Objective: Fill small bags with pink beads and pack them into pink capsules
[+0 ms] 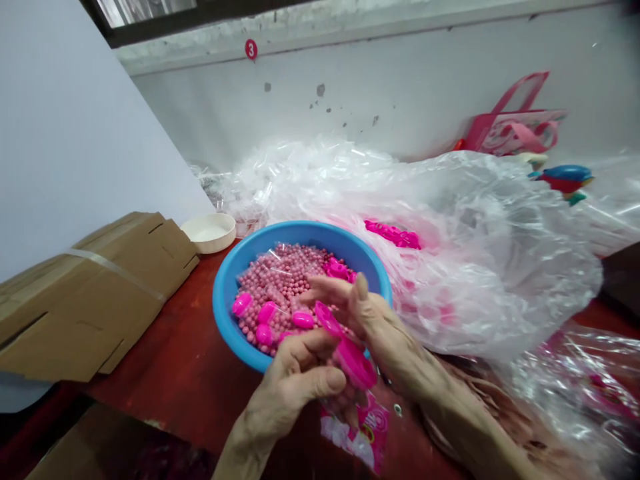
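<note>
My left hand (295, 377) is closed around a small see-through container with a bright pink flip lid (355, 360). Its lid stands open on a hinge, and pink beads show dimly through the clear body. My right hand (373, 320) is on the far side of the lid, fingers stretched out towards the basin and thumb raised; whether it touches the lid I cannot tell. Behind both hands is a blue basin (225, 333) full of pink beads (285, 277), with several bright pink egg-shaped pieces (303, 320) on top. Below the container lies a pink printed packet (367, 433).
Flattened cardboard boxes (100, 293) and a white bowl (210, 233) are left of the basin on the red table (200, 373). Clear plastic bags (480, 247), some holding pink parts, spread behind and to the right. A pink bag (515, 127) leans against the wall.
</note>
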A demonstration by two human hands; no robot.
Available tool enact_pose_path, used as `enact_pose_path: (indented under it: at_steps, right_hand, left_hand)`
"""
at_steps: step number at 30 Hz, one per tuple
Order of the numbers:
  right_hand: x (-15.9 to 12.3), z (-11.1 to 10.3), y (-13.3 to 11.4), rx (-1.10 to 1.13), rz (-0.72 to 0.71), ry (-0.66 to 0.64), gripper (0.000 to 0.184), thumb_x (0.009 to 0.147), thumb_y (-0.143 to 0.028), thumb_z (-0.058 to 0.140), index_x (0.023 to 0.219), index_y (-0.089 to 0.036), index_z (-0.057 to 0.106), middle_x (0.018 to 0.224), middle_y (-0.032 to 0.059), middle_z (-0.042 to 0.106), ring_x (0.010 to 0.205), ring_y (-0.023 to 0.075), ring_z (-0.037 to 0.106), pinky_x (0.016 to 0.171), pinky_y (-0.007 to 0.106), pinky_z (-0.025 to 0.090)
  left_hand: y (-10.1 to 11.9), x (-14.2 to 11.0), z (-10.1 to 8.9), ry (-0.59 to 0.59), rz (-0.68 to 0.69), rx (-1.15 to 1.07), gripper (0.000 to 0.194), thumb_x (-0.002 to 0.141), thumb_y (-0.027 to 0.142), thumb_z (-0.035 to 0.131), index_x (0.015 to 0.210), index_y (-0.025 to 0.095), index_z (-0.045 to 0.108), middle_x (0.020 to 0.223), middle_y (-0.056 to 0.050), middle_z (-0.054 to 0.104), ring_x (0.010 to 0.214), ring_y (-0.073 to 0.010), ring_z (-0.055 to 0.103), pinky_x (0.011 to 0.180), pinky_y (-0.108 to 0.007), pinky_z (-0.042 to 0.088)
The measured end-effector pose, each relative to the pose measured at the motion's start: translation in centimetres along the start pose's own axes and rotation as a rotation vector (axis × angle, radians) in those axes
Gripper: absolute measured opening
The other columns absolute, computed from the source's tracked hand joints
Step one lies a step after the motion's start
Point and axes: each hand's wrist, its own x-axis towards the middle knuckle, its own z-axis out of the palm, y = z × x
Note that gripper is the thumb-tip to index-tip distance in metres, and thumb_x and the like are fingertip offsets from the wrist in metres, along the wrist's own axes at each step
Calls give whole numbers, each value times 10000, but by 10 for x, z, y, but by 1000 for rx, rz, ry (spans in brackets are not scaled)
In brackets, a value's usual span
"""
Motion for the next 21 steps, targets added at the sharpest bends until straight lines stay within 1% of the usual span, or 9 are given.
enact_pose_path:
  at_steps: [2,3,5,8,11,13,15,18,21]
  right_hand:
    - [0,3,-4,162,96,-131,555,948,-573,205,1126,-235,608,1025,66,685,910,201,675,804,371,554]
    - [-2,4,-6,198,98,-132,547,957,-552,209,1072,-222,630,969,60,698,874,192,685,771,341,565]
    - [-12,3,-10,139,18,-27,497,968,-506,256,975,-209,655,886,48,714,833,177,697,724,285,575]
    - [-31,-2,-7,-226,-295,93,337,949,-438,399,1009,-217,646,898,43,734,808,169,706,670,230,586]
    - [-46,-3,7,-693,-679,113,408,895,-378,531,1209,-118,553,1195,161,636,1067,247,628,830,295,572]
    - [-51,1,18,-942,-703,140,490,905,-303,511,1309,-32,450,1326,222,514,1218,280,508,940,342,516]
    - [-54,7,27,-1054,-645,193,551,934,-294,427,1384,8,330,1324,241,507,1231,287,493,939,358,518]
    - [-55,14,34,-1072,-649,299,631,955,-347,339,1443,16,169,1228,251,578,1126,307,582,850,386,565]
    - [-53,18,37,-1087,-743,371,675,892,-265,453,1440,17,178,1058,224,663,952,305,660,754,378,587]
  left_hand:
    - [-9,-2,6,-50,-31,-54,280,740,251,739,978,106,710,636,-41,706,494,-110,650,492,-181,541]
    - [-13,-4,9,-49,-40,-82,291,738,260,739,979,100,709,641,-48,707,487,-109,647,487,-180,539]
    - [-17,-8,16,-2,-31,-140,280,734,268,741,960,105,714,614,-41,698,457,-98,624,465,-175,530]
    - [-16,-13,26,200,40,-179,229,747,209,728,970,159,713,664,-26,711,504,-97,632,492,-162,521]
    - [-13,-13,34,398,81,-147,241,770,171,706,1009,199,701,854,-43,740,729,-124,682,670,-168,526]
    - [-14,-12,37,437,104,-111,282,773,206,707,1053,214,681,969,-57,732,861,-155,679,771,-198,512]
    - [-17,-13,40,440,150,-64,358,773,249,704,1125,230,640,1075,-72,706,946,-195,662,830,-249,502]
    - [-17,-17,44,455,188,31,472,794,309,675,1248,270,553,1198,-70,651,1012,-230,632,863,-298,492]
    - [-14,-25,44,498,182,208,445,800,333,668,1234,278,582,1158,-51,667,1004,-235,621,864,-281,482]
